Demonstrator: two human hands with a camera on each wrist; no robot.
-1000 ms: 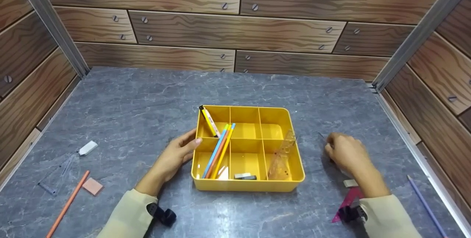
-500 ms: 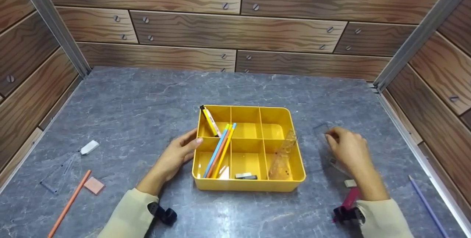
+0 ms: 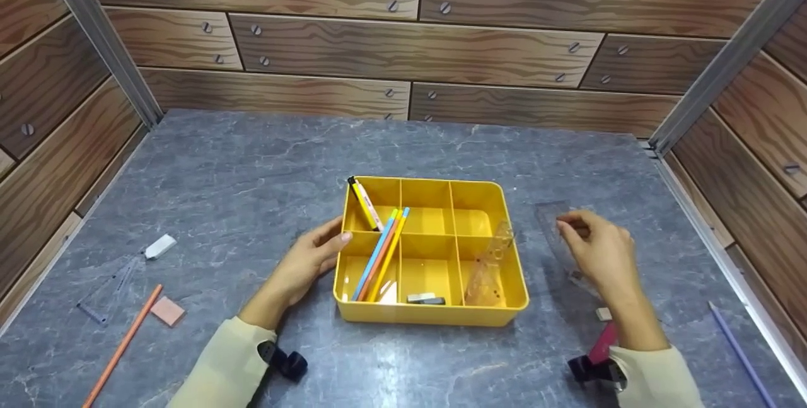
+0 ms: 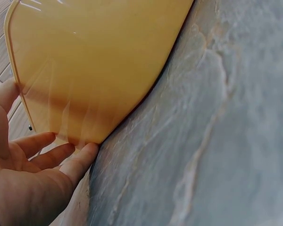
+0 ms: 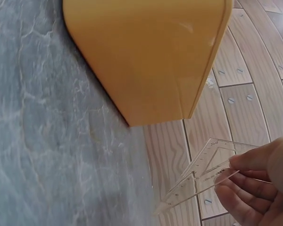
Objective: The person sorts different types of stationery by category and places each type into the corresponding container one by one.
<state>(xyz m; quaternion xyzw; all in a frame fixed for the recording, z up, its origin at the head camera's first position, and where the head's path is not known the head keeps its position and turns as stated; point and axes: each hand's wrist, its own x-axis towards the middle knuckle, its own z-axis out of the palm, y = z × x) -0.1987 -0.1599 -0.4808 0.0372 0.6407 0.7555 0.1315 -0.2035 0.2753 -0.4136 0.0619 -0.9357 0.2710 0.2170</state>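
A yellow box [image 3: 429, 316] with several compartments stands mid-table. My left hand [image 3: 302, 263] rests at its left side, fingertips touching the outer wall and thumb at the rim, as the left wrist view shows. To the right of the box, my right hand [image 3: 599, 247] pinches a clear set square [image 5: 179, 186] between thumb and fingers, tilted over the table. Coloured pencils [image 3: 381, 256] lean across the front-left compartment. A black-and-yellow pen [image 3: 362, 202] is in the back-left one. Small erasers [image 3: 422, 298] lie front middle, and a clear ruler-like piece [image 3: 485, 275] leans front right.
At the left lie a white eraser-like block [image 3: 161, 246], thin clear drawing pieces [image 3: 94, 313], an orange pencil [image 3: 123, 345] and a pink eraser [image 3: 168, 311]. By my right forearm are a small white block [image 3: 603, 314], a magenta strip [image 3: 602, 342] and a purple pencil [image 3: 737, 351].
My right hand has drawn the set square up from the table, and more of it shows. My left hand stays against the box. The view has shifted slightly.
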